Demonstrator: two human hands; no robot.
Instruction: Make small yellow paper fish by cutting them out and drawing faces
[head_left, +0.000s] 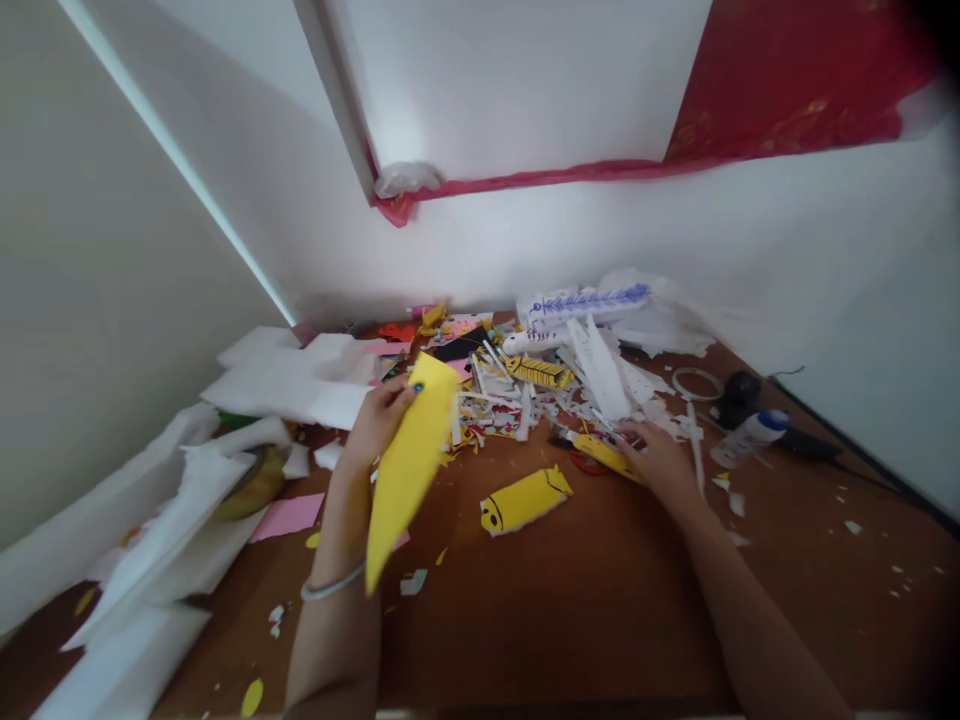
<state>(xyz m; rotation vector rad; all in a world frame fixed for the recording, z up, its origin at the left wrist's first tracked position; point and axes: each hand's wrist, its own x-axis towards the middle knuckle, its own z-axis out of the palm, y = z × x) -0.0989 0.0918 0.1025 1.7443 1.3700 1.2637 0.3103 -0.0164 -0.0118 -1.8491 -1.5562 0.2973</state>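
- A long yellow paper piece (409, 465), pointed at its lower end, is held up above the brown worktop (600, 600) by the left hand (375, 420); the fingers are closed on its upper edge, and the paper hangs down and tilts to the left.
- A silver bracelet (330, 585) is worn on the left wrist.
- The right hand (660, 455) is laid on the worktop at the edge of a heap of cut paper scraps (525, 390); its fingers are stretched forward and touch a small yellow paper shape (604, 455). It cannot be told if this shape is really gripped.
- Red scissors handles (585, 462) are partly seen just beside this shape.
- A yellow paper figure with a drawn face (525, 498) lies flat on the worktop between the two hands.
- White foam sheets (292, 380) are piled at the left, with a pink paper (289, 515) near them.
- A white glue bottle with a blue cap (750, 435) lies at the right, well apart from the hands.
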